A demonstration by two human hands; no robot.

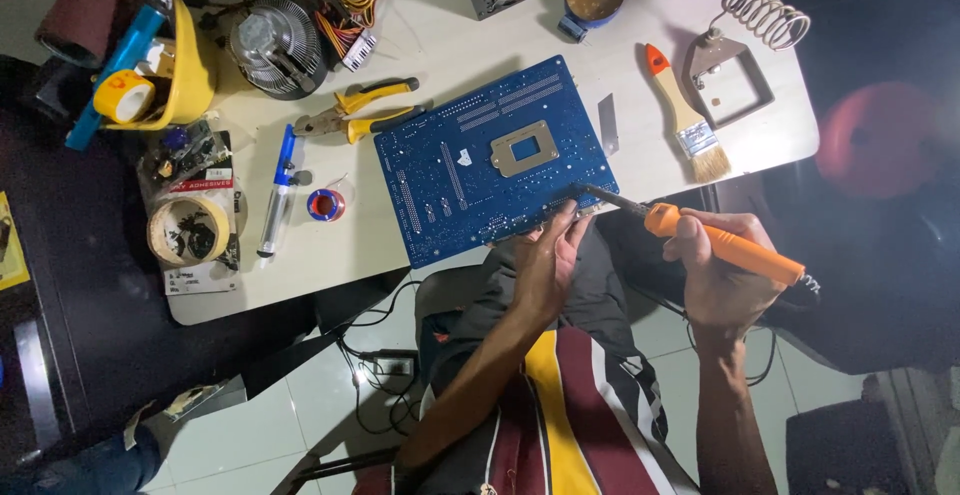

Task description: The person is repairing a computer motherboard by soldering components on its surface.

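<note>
Right hand (722, 273) grips orange soldering iron (700, 235) slanted to blue motherboard (495, 160); left hand (548, 255) pinches its edge

- My left hand (545, 260) and right hand (722, 273) are bare: no gloves, rings or watch.
- Both forearms are uncovered, with no sleeves reaching them.
- My shirt (560, 425) is dark, with broad vertical stripes in yellow and maroon, edged by thin white lines.
</note>
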